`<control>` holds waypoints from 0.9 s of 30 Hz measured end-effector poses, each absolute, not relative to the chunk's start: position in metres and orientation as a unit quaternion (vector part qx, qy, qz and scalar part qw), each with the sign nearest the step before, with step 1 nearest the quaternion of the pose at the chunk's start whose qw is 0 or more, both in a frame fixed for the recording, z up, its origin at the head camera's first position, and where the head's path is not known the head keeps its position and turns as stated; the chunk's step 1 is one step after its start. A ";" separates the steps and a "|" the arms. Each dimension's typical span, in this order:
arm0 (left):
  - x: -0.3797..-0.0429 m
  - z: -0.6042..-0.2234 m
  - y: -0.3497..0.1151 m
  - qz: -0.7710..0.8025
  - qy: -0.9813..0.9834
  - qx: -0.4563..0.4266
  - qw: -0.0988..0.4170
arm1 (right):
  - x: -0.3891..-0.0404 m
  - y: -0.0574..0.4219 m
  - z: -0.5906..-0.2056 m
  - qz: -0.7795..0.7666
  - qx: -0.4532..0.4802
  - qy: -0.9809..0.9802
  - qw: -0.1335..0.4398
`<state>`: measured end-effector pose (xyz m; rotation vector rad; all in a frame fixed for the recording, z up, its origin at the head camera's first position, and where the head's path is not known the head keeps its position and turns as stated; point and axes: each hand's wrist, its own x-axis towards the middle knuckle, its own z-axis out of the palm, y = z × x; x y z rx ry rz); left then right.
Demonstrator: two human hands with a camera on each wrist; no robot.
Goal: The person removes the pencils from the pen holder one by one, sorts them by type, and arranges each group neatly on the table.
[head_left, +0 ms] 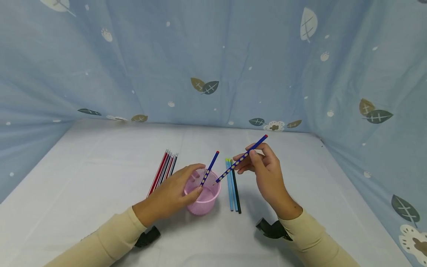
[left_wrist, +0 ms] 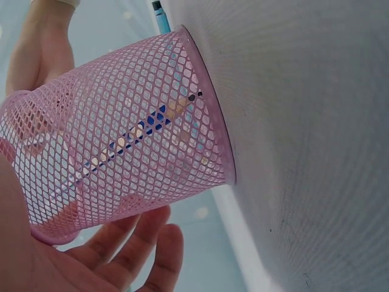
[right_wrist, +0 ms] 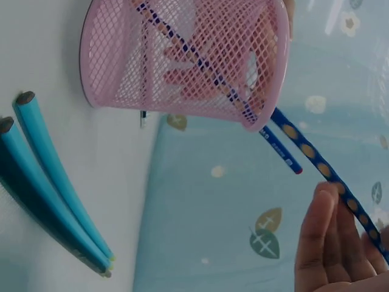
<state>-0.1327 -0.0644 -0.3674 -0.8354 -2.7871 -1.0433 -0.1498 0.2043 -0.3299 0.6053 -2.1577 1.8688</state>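
My left hand (head_left: pixel 170 193) grips a pink mesh pencil cup (head_left: pixel 201 208) around its rim, thumb toward the front and fingers at the far side. The cup stands upright on the white table. Inside it leans one blue pencil (head_left: pixel 213 160) with pale oval grooves and a red end, its point low against the mesh in the left wrist view. Between thumb and fingers, my right hand (head_left: pixel 269 176) pinches a second blue pencil (head_left: pixel 230 169) of the same kind. This one slants down to the left, its lower end over the cup's right rim.
Left of the cup, partly behind my left hand, lie several red and dark striped pencils (head_left: pixel 163 168). To its right are light blue pencils (head_left: pixel 231 189) and a black pencil (head_left: pixel 236 193), side by side. A blue leaf-patterned curtain (head_left: pixel 230 74) hangs behind the table (head_left: pixel 110 159).
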 end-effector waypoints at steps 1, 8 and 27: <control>-0.133 -0.367 -0.064 -0.337 -0.901 -0.271 0.026 | -0.151 0.205 -0.330 0.642 0.205 -0.730 0.114; -0.132 -0.368 -0.064 -0.342 -0.899 -0.272 0.032 | -0.155 0.210 -0.333 0.685 0.206 -0.689 0.118; -0.132 -0.370 -0.065 -0.347 -0.897 -0.273 0.031 | -0.175 0.211 -0.354 0.619 0.100 -0.778 -0.024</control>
